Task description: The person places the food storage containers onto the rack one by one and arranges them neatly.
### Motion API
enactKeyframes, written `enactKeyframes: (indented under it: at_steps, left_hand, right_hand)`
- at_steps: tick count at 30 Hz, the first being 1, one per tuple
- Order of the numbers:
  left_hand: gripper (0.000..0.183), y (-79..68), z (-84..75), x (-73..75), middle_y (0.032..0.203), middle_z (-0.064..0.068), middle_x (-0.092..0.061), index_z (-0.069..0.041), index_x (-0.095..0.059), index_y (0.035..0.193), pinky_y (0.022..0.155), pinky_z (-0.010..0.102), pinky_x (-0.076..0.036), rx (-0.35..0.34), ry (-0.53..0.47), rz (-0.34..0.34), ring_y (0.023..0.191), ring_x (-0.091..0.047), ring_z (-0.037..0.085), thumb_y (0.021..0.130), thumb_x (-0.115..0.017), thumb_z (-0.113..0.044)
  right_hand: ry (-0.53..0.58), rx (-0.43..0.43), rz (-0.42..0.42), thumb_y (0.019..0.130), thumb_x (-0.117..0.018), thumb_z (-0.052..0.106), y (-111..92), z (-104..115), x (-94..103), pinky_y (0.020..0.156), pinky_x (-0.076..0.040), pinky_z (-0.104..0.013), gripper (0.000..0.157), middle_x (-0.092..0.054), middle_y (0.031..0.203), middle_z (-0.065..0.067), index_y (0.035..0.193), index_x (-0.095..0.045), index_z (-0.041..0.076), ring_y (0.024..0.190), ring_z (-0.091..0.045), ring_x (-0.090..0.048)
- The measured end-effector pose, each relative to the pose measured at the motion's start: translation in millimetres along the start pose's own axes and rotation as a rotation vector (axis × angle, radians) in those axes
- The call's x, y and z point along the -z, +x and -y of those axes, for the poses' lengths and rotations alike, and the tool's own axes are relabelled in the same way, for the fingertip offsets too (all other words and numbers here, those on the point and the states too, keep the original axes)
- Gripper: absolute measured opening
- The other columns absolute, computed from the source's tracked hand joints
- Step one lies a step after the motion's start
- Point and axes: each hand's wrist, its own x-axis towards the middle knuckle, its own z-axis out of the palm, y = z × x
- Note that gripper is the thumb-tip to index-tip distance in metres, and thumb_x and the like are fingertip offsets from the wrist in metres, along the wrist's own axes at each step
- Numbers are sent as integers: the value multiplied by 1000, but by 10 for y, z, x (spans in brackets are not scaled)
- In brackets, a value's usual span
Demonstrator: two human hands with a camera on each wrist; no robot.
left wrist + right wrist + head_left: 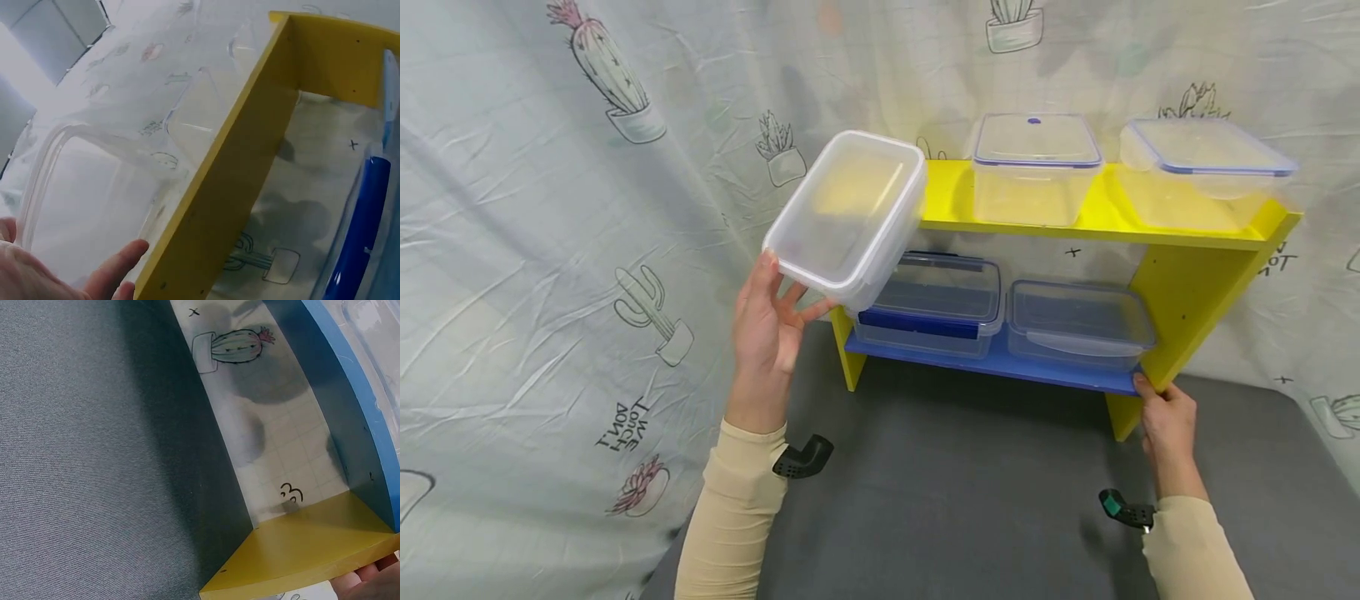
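My left hand grips the near end of a clear plastic food container with a white lid, thumb at the lid's rim. Tilted toward me, the container is at the left end of the yellow top board of a small shelf; in the left wrist view its translucent wall shows beside that board. My right hand holds the shelf's yellow right side panel low down, near the blue lower board. In the right wrist view, only some fingers show behind the panel.
Two blue-rimmed containers, one middle and one right, stand on the top board. Below sit a container with a dark blue clip and a clear one. The shelf stands on a grey surface before a cactus-print curtain.
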Motion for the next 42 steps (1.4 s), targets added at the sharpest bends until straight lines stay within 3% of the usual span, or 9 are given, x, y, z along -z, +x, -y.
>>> enactKeyframes:
  at_steps: [8,14,18,25,32,42]
  left_hand:
    - [41,116,2,-134,122,8,-59,-13,-62,128,66,52,-56,0,53,-38,114,-58,38,91,-68,-30]
    - [40,208,-41,-260,130,7,-55,-18,-64,127,66,52,-57,47,67,-81,113,-55,39,89,-70,-32]
    - [39,273,-70,-336,131,4,-53,-21,-65,125,64,49,-58,85,85,-101,111,-56,39,88,-71,-33]
    - [38,369,-108,-442,135,3,-54,-25,-66,124,66,50,-57,142,126,-102,116,-56,41,88,-69,-36]
    - [36,428,-130,-473,134,2,-54,-26,-67,122,69,51,-57,181,114,-132,116,-54,41,87,-69,-37]
    - [33,446,-93,-546,139,3,-48,-24,-65,124,73,48,-58,166,119,-82,122,-47,38,92,-66,-30]
  right_hand:
    - [13,5,5,94,-54,48,24,-13,9,95,-36,-38,62,-49,103,11,142,-48,9,107,-25,-42]
    - [32,32,2,96,-56,42,26,-29,6,89,-38,-34,55,-49,97,16,139,-52,9,100,-14,-46]
    - [29,39,-1,96,-55,41,33,-37,20,85,-39,-30,54,-49,96,15,138,-52,8,99,-16,-47]
    - [21,43,0,96,-54,43,46,-52,28,101,-37,-47,57,-49,97,13,139,-50,5,103,-18,-48]
    - [10,62,34,97,-53,44,1,-57,0,105,-35,-52,60,-49,105,7,139,-48,1,112,-28,-44]
    - [26,52,14,96,-55,43,-1,-34,28,105,-34,-49,59,-49,102,9,138,-50,2,102,-16,-45]
